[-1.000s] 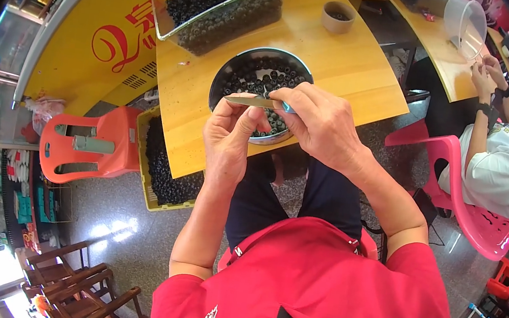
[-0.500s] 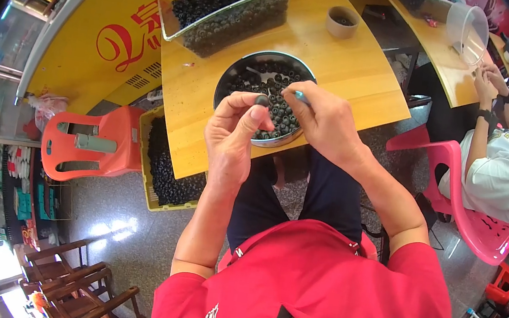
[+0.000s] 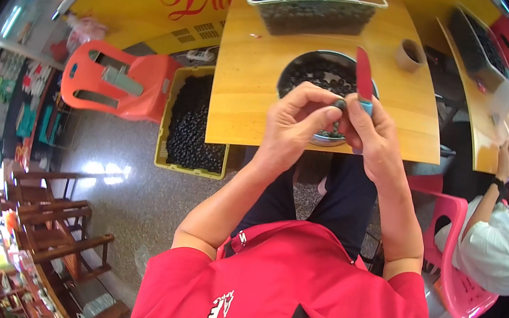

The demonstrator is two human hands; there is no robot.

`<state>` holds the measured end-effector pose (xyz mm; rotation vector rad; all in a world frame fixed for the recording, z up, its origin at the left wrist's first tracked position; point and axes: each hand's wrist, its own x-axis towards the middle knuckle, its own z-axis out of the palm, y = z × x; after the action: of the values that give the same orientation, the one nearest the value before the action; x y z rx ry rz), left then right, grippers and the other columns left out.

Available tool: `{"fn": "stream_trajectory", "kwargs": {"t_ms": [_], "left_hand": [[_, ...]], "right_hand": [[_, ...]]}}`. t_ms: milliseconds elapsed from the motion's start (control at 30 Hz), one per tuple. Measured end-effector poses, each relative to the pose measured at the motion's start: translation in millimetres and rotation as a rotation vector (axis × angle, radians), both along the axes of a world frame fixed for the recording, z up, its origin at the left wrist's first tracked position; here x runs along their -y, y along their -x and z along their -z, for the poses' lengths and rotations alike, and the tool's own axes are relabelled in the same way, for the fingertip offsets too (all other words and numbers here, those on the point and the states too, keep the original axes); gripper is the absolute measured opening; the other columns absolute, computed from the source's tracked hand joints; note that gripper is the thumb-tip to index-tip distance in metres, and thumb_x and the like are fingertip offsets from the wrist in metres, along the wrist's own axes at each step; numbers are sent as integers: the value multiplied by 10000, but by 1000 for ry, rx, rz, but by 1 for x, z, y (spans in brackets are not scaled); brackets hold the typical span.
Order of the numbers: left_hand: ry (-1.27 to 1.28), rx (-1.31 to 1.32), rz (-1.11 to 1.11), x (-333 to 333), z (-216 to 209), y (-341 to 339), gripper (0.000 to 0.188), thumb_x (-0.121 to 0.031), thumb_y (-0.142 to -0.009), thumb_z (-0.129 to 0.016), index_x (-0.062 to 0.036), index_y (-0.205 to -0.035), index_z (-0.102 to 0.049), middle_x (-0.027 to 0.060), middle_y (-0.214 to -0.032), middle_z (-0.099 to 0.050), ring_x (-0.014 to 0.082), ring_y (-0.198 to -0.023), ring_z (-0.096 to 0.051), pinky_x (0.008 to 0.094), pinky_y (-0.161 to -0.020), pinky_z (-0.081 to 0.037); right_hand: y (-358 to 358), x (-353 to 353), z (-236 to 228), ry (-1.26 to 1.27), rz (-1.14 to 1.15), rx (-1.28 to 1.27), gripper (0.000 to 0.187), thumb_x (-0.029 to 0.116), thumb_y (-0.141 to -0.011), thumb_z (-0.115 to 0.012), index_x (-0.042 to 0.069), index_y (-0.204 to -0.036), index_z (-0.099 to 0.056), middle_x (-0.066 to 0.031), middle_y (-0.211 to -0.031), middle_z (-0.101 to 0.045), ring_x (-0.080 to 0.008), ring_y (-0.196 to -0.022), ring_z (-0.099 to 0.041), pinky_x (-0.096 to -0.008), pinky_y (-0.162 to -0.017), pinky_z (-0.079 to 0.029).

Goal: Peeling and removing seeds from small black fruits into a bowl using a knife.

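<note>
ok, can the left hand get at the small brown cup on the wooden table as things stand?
Probably not freely: the left hand is pinching a small dark round piece, and the small brown cup stands across the round metal bowl, beyond the right hand with its red-bladed knife.

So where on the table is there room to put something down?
Bare wood shows on the wooden table left of the round bowl, up to the clear tub, and right of the bowl below the small cup. It is crowded at the bowl, where the left hand and right hand meet.
</note>
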<state>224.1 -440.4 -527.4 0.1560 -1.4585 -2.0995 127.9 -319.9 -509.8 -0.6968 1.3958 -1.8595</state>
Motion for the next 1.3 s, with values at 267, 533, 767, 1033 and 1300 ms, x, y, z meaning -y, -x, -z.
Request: {"fn": "stream_trajectory", "kwargs": {"t_ms": [267,533,767,1033,1300], "left_hand": [[154,131,-509,70,15,-59,190,-24,-872,-655,7,-1052,-599,41,-857,-624,91,-717,-588,229,-693,-489],[259,782,-814,215,191,-189,311,-110,-800,-736,31,-1045,-608,109,-917,-655,171,-755,-635,275,-694,-528],[689,549,-750,173,109,-109,273,-93,-854,-667,6,-1103,-618,114,-974,-651,192,-920,-612,320,-821,-494],[1756,279,255,86,-13,26,102,-86,-806,-651,-43,-898,-634,116,-880,-645,262,-847,-634,363,-784,-472],[2010,594,477,93,14,76,130,-117,-761,-684,-44,-848,-620,107,-855,-653,271,-856,-636,398,-757,-469]], "right_hand": [[22,-16,13,-205,167,-405,199,211,-963,-575,24,-1002,-628,33,-747,-545,9,-550,-373,-160,-481,-251],[43,-21,32,-275,243,-418,188,181,-943,-599,8,-1000,-645,34,-742,-552,9,-564,-356,-171,-494,-246],[45,-29,38,-327,257,-448,199,174,-934,-610,-17,-988,-633,-4,-761,-581,-65,-746,-528,-204,-694,-406],[39,-28,30,-275,200,-400,194,170,-930,-614,-13,-993,-635,-1,-752,-590,-60,-733,-536,-211,-694,-423],[36,-38,30,-225,212,-411,192,157,-930,-613,-25,-990,-625,-4,-755,-600,-61,-730,-548,-209,-688,-432]]}}
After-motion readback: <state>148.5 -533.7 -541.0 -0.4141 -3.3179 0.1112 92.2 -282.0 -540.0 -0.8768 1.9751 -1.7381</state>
